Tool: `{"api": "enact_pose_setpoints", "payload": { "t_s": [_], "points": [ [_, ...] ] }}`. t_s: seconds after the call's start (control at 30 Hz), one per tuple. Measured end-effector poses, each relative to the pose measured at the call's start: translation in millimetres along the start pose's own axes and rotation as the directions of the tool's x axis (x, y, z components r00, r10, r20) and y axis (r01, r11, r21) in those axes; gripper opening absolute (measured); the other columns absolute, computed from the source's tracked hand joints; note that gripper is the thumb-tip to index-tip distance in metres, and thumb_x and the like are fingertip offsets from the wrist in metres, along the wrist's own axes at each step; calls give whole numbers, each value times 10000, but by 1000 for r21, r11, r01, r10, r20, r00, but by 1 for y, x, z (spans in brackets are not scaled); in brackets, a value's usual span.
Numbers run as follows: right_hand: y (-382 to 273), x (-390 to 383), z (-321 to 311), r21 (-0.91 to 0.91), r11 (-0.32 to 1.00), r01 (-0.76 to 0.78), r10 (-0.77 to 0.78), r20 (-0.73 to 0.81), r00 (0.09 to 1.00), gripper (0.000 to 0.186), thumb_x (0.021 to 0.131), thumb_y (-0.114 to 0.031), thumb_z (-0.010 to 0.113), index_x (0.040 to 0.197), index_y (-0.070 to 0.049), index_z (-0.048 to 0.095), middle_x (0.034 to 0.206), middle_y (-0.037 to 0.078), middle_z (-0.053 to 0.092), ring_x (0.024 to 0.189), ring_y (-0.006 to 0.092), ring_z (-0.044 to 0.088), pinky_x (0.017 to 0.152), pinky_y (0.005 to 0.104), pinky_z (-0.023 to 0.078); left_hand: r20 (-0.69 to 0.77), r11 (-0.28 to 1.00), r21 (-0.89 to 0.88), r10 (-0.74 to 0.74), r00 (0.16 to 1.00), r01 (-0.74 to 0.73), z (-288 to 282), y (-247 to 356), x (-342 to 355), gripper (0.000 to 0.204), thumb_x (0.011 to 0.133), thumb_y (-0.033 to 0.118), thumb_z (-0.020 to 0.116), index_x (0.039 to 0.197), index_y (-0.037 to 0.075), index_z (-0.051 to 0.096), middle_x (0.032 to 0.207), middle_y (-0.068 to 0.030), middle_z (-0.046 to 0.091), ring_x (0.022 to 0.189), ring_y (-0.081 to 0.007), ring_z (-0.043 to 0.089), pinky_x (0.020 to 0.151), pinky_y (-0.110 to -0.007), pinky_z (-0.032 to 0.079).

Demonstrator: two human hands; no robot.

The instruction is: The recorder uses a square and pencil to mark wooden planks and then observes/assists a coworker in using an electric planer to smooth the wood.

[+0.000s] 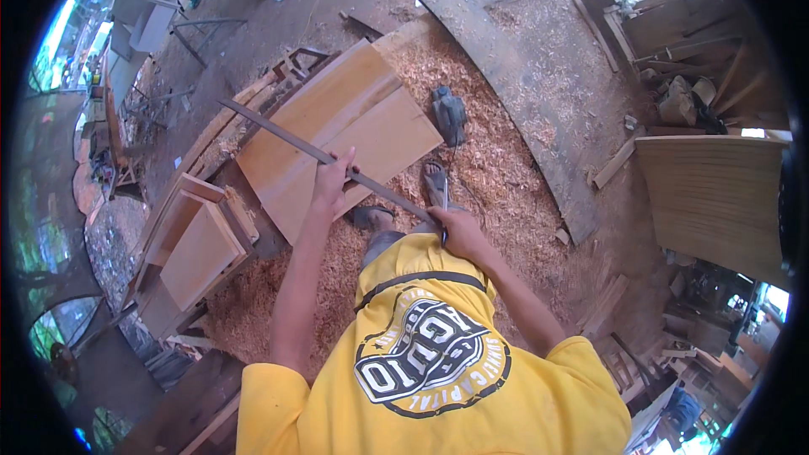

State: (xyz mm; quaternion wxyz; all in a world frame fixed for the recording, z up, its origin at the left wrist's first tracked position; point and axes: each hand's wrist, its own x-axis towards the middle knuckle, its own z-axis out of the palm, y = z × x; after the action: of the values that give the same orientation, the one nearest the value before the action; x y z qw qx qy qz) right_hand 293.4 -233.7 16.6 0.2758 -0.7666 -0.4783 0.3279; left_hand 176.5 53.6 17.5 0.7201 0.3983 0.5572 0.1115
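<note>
A long, narrow dark bar (pixel 281 130) crosses diagonally over two pale wooden boards (pixel 362 160) lying among shavings. My left hand (pixel 331 177) is closed round the bar near its middle. My right hand (pixel 459 229) grips near its lower end, by my waist, with a thin silvery object (pixel 444 191) upright at the fingers; I cannot make out what that is. A dark power tool with a cord, perhaps a planer (pixel 448 115), rests on the shavings just right of the boards. My sandalled feet show below the bar.
Stacked cut panels (pixel 194 259) lie at left. A long dusty plank (pixel 514 93) runs along the right of the shavings (pixel 522 198). A large wooden panel (pixel 708 206) and scrap timber (pixel 691 50) stand farther right. Metal-legged furniture (pixel 152 21) is at upper left.
</note>
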Motion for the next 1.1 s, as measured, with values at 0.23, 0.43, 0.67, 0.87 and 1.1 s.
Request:
{"api": "enact_pose_setpoints", "payload": {
  "t_s": [0.23, 0.43, 0.67, 0.87, 1.1],
  "points": [
    [75, 24, -7, 263, 964, -30, 41, -36, 998, 304, 841, -111, 662, 1141, -105, 711, 838, 229, 671, 779, 370, 683, 693, 419, 521, 180, 991, -130, 54, 982, -31, 30, -38, 12, 272, 947, 337, 676, 1072, 130, 554, 1025, -64, 667, 895, -167, 668, 751, -342, 538],
    [98, 66, -8, 547, 826, -136, 15, 219, 976, 146, 939, -142, 652, 985, -20, 716, 761, 100, 717, 635, 170, 669, 635, 316, 531, 79, 808, 585, 32, 996, -72, -25, -225, -21, 393, 913, 329, 711, 1132, 25, 590, 1043, -92, 662, 935, -175, 617, 869, -334, 504],
    [123, 109, 15, 750, 539, -383, 109, 389, 915, 227, 989, -209, 619, 1002, -1, 710, 828, 53, 721, 719, 135, 698, 649, 273, 552, -348, 906, 197, -292, 891, 374, -33, -323, -57, 539, 901, 372, 725, 1251, 31, 497, 1168, -87, 601, 1032, -203, 583, 916, -343, 481],
    [150, 129, 45, 765, 383, -517, 206, 475, 856, 266, 967, -246, 649, 1003, 9, 715, 859, 48, 717, 761, 123, 687, 703, 276, 547, -147, 518, -836, -527, 837, 180, -32, -319, -35, 489, 992, 346, 577, 1313, -6, 467, 1231, -131, 571, 1184, -259, 554, 1057, -438, 485],
    [173, 96, 45, 565, 736, -373, 313, 206, 927, 238, 940, -214, 683, 991, 16, 715, 869, 46, 704, 758, 105, 654, 711, 275, 532, -245, 600, -789, -501, 830, 129, -40, -335, -15, 353, 974, 310, 617, 1161, 14, 576, 1066, -97, 649, 1010, -204, 641, 940, -346, 566]
  ]
}}
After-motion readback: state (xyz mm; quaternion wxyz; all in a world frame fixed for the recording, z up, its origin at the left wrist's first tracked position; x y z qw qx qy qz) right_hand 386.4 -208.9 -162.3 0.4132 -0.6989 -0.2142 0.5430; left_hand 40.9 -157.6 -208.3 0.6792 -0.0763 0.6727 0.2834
